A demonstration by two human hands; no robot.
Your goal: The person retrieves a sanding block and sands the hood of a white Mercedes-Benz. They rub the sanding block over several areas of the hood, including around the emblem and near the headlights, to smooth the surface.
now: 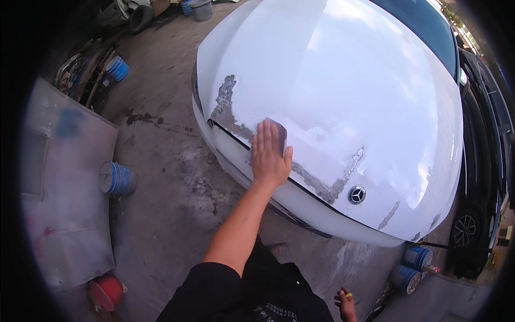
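Your left hand (270, 155) lies flat, fingers together and stretched toward twelve o'clock, pressing a dark sanding block (279, 131) against the front edge of the white car bonnet (348, 91); only the block's upper right corner shows past your fingertips. The block sits on a patch of bare grey filler (228, 110) that runs from ten o'clock of your hand down along the bonnet's edge toward the round emblem (357, 195) at four o'clock. Your right hand (346, 305) hangs low at the bottom of the view, near your hip, fingers loosely curled and holding nothing that can be seen, with a yellow band on one finger. At nine o'clock of your left hand, on the concrete floor (161, 214), a blue tin (116, 178) stands beside a grey body panel (64, 188); a red tin (107, 292) props the panel's lower corner. Two more blue tins (412, 268) stand under the bonnet's right corner, at four o'clock, and a black car (483, 161) is parked just beside the white one.
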